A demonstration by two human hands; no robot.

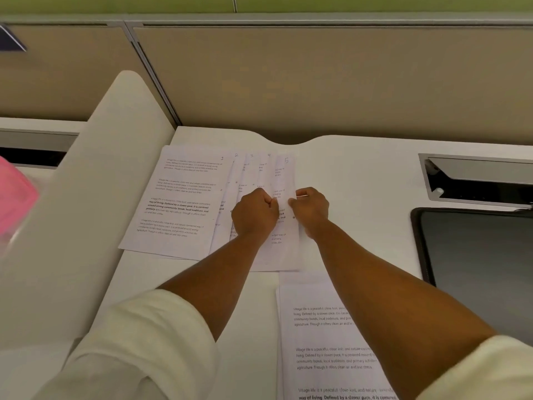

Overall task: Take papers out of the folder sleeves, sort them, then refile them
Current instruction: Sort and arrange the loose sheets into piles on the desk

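We've got left hand (253, 216) & right hand (310, 210) both pinching sheet 5 (284, 180), rightmost of the fanned papers (184, 197) on desk (360, 174).

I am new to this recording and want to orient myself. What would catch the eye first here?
First, the two hands meeting mid-desk: the left hand and right hand both pinch the sheet numbered 5. It tops a fan of numbered pages spread to the left. A second paper stack lies nearer, under the right forearm.
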